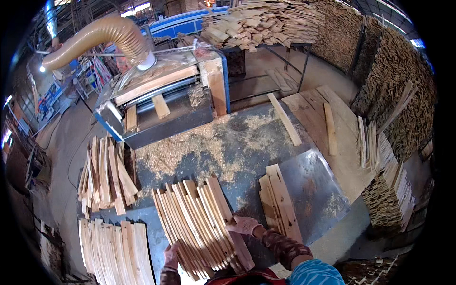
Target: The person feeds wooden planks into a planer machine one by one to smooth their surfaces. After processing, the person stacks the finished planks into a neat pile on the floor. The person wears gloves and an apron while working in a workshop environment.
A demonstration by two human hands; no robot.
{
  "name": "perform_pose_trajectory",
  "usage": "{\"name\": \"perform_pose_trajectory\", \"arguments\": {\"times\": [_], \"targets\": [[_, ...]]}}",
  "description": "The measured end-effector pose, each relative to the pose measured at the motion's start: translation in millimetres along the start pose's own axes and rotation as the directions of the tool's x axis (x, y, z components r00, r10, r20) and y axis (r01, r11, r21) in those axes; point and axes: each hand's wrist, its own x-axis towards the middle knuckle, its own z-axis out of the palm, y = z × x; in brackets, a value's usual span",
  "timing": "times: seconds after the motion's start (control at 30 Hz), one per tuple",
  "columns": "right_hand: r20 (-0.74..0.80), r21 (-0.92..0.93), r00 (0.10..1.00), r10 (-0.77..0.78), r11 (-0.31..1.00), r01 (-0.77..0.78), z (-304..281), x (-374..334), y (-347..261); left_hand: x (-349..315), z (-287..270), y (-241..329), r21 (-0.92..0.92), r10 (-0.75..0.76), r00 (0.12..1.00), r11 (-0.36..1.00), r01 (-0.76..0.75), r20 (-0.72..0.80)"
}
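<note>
A row of narrow wooden slats (197, 223) stands packed side by side on the metal table in front of me. At its left side, near the lower end, my gloved left hand (171, 255) presses on the outermost slat. A wider wooden board (219, 202) makes up the row's right edge. My gloved right hand (243, 225) grips that board, its fingertips over the upper edge, so the row sits between both hands. To the right of my right hand, a few loose boards (280, 202) lie together on the table.
Two more slat piles (107, 173) (114, 247) are at the left. Beyond the sawdust (190, 152) stands a planing machine (164, 104) with a flexible duct (102, 38). Single slats (285, 119) lie at the right. Stacked wood (266, 23) fills the back.
</note>
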Motion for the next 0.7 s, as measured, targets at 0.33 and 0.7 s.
{"name": "perform_pose_trajectory", "arguments": {"times": [0.33, 0.7], "targets": [[-0.158, 0.664, 0.986, 0.061, 0.745, 0.061, 19, 57, 34, 4, 98, 7, 0.43, 0.356, 0.922, 0.816, -0.386, 0.151], [-0.096, 0.542, 0.995, -0.002, 0.838, 0.054, 32, 44, 30, 13, 115, 9, -0.338, -0.081, 0.952, 0.923, 0.183, 0.294]]}}
